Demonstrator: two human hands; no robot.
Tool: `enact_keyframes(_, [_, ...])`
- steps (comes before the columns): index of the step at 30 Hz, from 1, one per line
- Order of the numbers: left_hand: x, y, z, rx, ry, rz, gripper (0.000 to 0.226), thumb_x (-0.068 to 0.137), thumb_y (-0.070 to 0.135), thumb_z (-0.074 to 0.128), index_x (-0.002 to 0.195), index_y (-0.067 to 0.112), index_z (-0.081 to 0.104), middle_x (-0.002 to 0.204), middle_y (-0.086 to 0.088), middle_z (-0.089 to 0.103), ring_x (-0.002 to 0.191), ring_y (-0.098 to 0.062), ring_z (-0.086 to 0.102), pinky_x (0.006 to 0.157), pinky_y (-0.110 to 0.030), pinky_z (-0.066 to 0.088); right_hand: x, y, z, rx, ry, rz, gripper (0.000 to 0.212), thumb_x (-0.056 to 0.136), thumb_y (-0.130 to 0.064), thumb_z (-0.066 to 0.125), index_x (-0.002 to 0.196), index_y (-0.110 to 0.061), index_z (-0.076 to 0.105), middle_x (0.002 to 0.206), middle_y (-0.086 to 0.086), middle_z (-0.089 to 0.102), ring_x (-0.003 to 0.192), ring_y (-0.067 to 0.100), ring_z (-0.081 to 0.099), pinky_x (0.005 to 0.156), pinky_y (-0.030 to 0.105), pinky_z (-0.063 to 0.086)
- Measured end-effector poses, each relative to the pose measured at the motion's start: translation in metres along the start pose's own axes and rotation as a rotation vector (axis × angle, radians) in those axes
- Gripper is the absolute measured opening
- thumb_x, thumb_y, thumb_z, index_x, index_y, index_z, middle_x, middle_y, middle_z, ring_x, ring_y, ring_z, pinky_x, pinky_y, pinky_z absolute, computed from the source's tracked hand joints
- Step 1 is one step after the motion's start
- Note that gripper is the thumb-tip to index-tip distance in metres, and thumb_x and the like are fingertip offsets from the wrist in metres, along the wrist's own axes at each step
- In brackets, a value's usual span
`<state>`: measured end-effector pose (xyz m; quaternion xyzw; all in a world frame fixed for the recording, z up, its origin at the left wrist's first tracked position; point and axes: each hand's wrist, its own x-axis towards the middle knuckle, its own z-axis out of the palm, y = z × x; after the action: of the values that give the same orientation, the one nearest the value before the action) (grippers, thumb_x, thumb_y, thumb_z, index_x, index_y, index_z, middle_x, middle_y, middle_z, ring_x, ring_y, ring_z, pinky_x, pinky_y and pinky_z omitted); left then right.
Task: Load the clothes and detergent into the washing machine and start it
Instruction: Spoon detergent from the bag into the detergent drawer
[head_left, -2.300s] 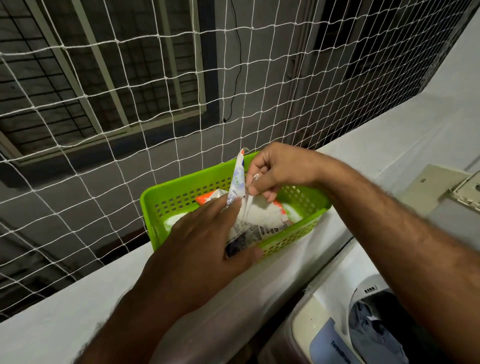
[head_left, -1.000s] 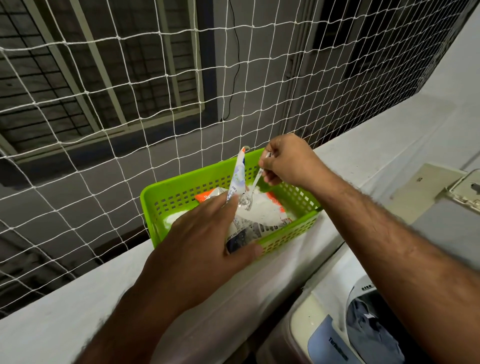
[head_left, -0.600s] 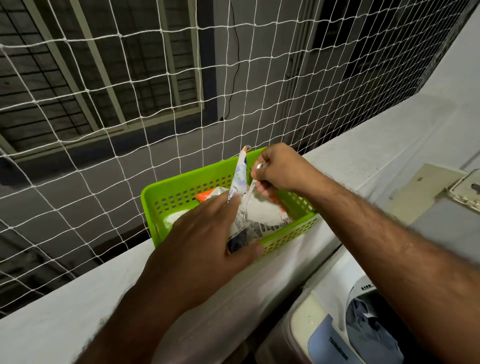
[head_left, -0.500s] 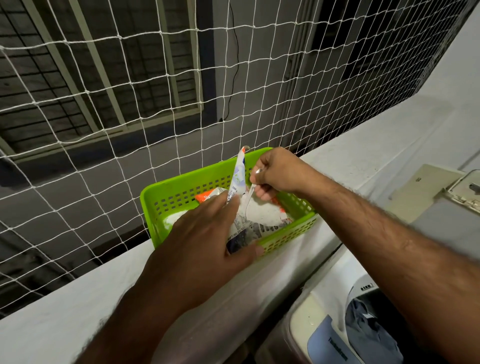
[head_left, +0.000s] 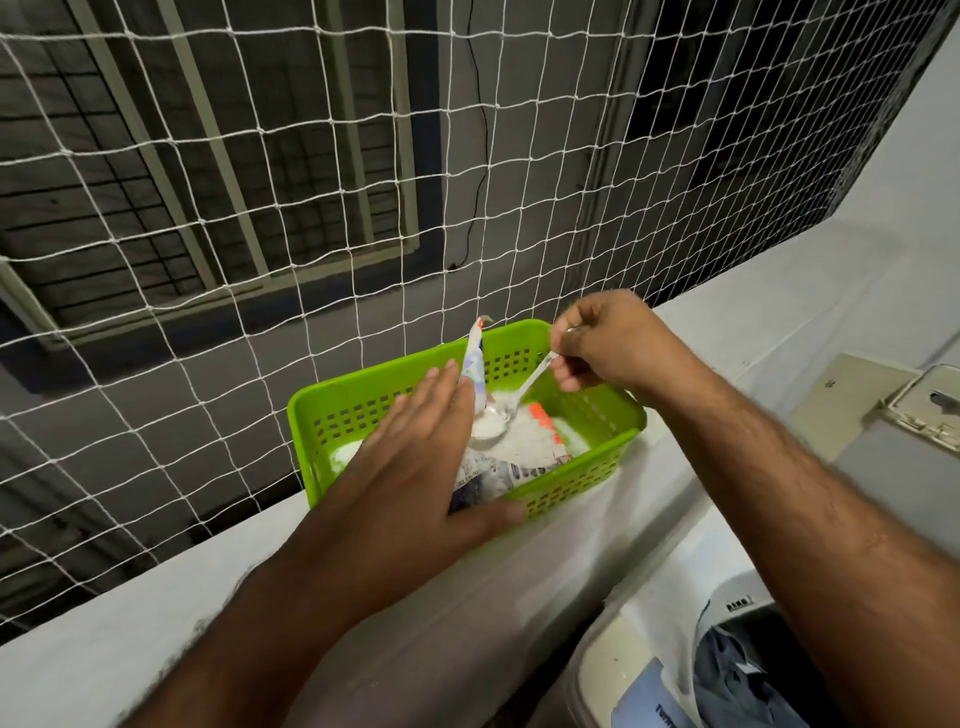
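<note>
My right hand (head_left: 605, 340) has its grip pinched shut on the handle of a clear plastic spoon (head_left: 501, 410), whose bowl sits heaped with white detergent powder just above the open detergent packet (head_left: 511, 447). My left hand (head_left: 421, 457) lies nearly flat, fingers spread, pressing the packet's raised flap aside; its grip closes around nothing, with the thumb resting along the front rim of the green basket (head_left: 587, 415). The packet lies inside that basket, which stands on the white ledge (head_left: 218, 613) against the netting (head_left: 311, 208). Loose powder already dusts the basket floor around the packet.

The washing machine (head_left: 670, 670) is below and to the right, well apart from the basket, its drum open with grey clothes (head_left: 748, 680) inside. So the clothes look loaded, and detergent is the step in hand.

The risk, as I judge it, is the carry: the spoon is shallow and piled high, held only at the tip of its handle, so any tilt or jolt on the way across the ledge could shed powder onto the ledge or the machine's top instead of into the drum. Letting go of the flap too quickly could also flick it against the spoon
</note>
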<state>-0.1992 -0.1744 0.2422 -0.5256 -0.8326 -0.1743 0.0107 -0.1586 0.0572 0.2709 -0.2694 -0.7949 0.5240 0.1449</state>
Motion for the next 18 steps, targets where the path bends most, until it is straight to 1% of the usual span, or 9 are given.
enact_keyframes(2, [0.005, 0.007, -0.002, 0.011, 0.013, 0.018, 0.112, 0.067, 0.086, 0.018, 0.153, 0.018, -0.005, 0.159, 0.004, -0.015, 0.146, -0.008, -0.015, 0.114, -0.021, -0.011, -0.003, 0.001, -0.011, 0.046, 0.039, -0.017, 0.022, 0.094, 0.006, 0.052, 0.074, -0.004, 0.056, 0.062, 0.016, 0.058, 0.039, 0.011, 0.058, 0.043, 0.025, 0.055])
enact_keyframes(6, [0.017, 0.026, -0.006, 0.050, 0.008, 0.044, 0.112, 0.066, 0.085, 0.013, 0.153, 0.018, -0.009, 0.158, 0.002, -0.022, 0.145, -0.008, -0.021, 0.114, -0.022, -0.014, -0.012, 0.006, -0.037, 0.122, 0.103, -0.023, 0.016, 0.093, 0.005, 0.054, 0.079, -0.004, 0.057, 0.063, 0.015, 0.059, 0.040, 0.010, 0.059, 0.047, 0.026, 0.057])
enact_keyframes(8, [0.023, 0.038, -0.007, 0.079, -0.010, 0.053, 0.112, 0.064, 0.084, 0.010, 0.152, 0.018, -0.011, 0.159, 0.001, -0.023, 0.145, -0.008, -0.023, 0.113, -0.021, -0.016, -0.018, 0.009, -0.051, 0.164, 0.133, -0.024, 0.017, 0.092, 0.006, 0.053, 0.079, -0.005, 0.057, 0.063, 0.015, 0.058, 0.040, 0.010, 0.060, 0.047, 0.025, 0.057])
enact_keyframes(11, [0.033, 0.057, -0.005, 0.088, -0.028, 0.076, 0.113, 0.063, 0.083, 0.008, 0.153, 0.017, -0.010, 0.159, 0.000, -0.021, 0.145, -0.009, -0.022, 0.113, -0.022, -0.018, -0.029, 0.016, -0.073, 0.226, 0.186, -0.027, 0.021, 0.093, 0.006, 0.052, 0.076, -0.006, 0.057, 0.063, 0.014, 0.058, 0.041, 0.009, 0.059, 0.048, 0.024, 0.057])
enact_keyframes(13, [0.041, 0.072, 0.000, 0.099, -0.035, 0.106, 0.113, 0.063, 0.083, 0.007, 0.153, 0.017, -0.009, 0.160, 0.000, -0.020, 0.145, -0.010, -0.021, 0.112, -0.023, -0.020, -0.039, 0.021, -0.093, 0.260, 0.240, -0.028, 0.018, 0.093, 0.006, 0.052, 0.078, -0.004, 0.058, 0.064, 0.014, 0.059, 0.042, 0.009, 0.060, 0.049, 0.024, 0.058])
enact_keyframes(15, [0.049, 0.087, 0.007, 0.090, -0.042, 0.129, 0.112, 0.064, 0.084, 0.010, 0.153, 0.017, -0.010, 0.159, 0.000, -0.021, 0.145, -0.011, -0.021, 0.116, -0.027, -0.015, -0.049, 0.028, -0.113, 0.282, 0.303, -0.029, 0.014, 0.093, 0.004, 0.054, 0.082, -0.002, 0.059, 0.065, 0.015, 0.060, 0.043, 0.010, 0.061, 0.050, 0.025, 0.059])
enact_keyframes(18, [0.060, 0.118, 0.021, 0.061, -0.066, 0.187, 0.105, 0.076, 0.080, 0.026, 0.152, 0.018, -0.012, 0.159, 0.001, -0.023, 0.145, -0.012, -0.022, 0.118, -0.029, -0.012, -0.070, 0.046, -0.147, 0.307, 0.398, -0.017, 0.004, 0.093, 0.002, 0.056, 0.091, 0.002, 0.059, 0.067, 0.016, 0.059, 0.043, 0.010, 0.060, 0.049, 0.025, 0.058])
